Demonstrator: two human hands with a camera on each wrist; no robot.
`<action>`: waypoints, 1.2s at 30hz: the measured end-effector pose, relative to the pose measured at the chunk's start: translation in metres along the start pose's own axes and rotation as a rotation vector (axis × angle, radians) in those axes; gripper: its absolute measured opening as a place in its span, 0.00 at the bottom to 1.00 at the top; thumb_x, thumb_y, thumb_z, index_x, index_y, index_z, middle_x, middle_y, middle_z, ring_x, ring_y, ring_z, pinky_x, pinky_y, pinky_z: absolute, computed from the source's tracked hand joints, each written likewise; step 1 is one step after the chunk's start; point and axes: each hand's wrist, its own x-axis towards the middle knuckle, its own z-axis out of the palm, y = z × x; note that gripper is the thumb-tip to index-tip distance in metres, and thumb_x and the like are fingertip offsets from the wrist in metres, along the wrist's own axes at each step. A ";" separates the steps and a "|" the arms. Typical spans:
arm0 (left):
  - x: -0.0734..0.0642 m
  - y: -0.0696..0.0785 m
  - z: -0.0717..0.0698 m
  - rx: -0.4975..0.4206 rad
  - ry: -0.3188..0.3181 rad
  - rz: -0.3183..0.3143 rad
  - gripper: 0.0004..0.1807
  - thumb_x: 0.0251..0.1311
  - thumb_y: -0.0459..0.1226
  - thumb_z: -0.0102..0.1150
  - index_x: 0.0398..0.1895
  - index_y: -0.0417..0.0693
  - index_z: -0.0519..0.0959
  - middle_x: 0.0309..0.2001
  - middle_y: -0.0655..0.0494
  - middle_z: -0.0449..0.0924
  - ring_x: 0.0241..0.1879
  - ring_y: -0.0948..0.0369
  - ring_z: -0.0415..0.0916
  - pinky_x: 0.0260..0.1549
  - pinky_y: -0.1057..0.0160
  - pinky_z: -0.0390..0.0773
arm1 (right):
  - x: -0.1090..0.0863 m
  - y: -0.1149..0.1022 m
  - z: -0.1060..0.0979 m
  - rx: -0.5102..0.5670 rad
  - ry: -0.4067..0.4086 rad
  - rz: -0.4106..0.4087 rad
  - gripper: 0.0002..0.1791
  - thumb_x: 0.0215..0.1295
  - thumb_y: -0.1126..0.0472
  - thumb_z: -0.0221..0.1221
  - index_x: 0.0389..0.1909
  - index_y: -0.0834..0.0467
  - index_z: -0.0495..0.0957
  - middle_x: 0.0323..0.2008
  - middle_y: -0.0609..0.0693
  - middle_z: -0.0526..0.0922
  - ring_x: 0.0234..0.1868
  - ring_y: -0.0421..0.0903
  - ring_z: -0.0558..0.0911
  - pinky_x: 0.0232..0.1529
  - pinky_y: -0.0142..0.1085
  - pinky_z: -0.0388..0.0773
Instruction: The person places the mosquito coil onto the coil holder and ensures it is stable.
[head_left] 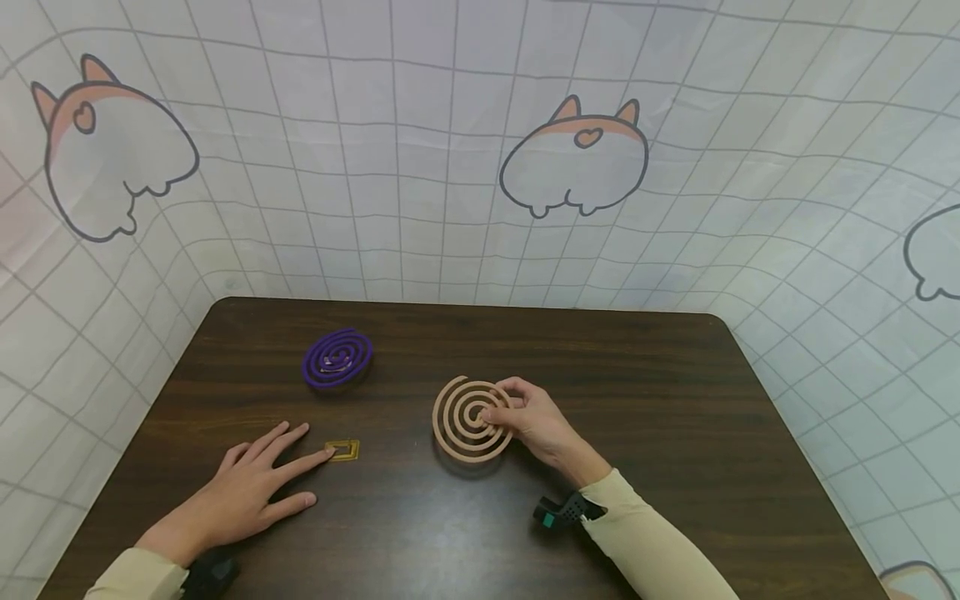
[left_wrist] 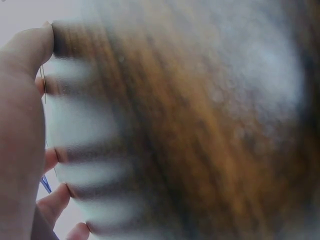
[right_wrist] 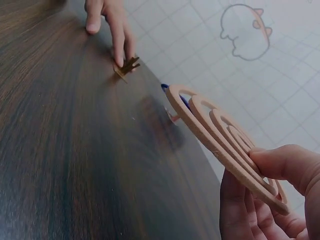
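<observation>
In the head view, my right hand (head_left: 536, 421) holds a tan mosquito coil (head_left: 446, 417) above the table, pinching its right side. The right wrist view shows my thumb on top of the tan coil (right_wrist: 200, 127) and other fingers beneath it. My left hand (head_left: 243, 492) lies spread on the table, index fingertip touching a small gold metal coil stand (head_left: 347, 457). Thin prongs rise from this stand (right_wrist: 127, 69) in the right wrist view. Farther back sits a purple mosquito coil (head_left: 318, 379). The left wrist view shows mostly blurred tabletop, with the left hand (left_wrist: 20, 110) along its edge.
The dark wood-grain table (head_left: 645, 383) has rounded back corners. Around its back and sides hangs a white grid-patterned curtain (head_left: 420, 167) with cartoon animal prints. A dark wrist device (head_left: 570, 508) sits below the right hand.
</observation>
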 end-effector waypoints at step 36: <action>0.005 0.000 -0.008 0.028 -0.017 0.017 0.31 0.67 0.65 0.57 0.73 0.81 0.70 0.78 0.46 0.66 0.75 0.37 0.64 0.55 0.29 0.70 | 0.036 0.007 0.054 0.021 -0.109 -0.004 0.20 0.66 0.73 0.64 0.56 0.63 0.71 0.34 0.51 0.88 0.29 0.41 0.88 0.35 0.32 0.85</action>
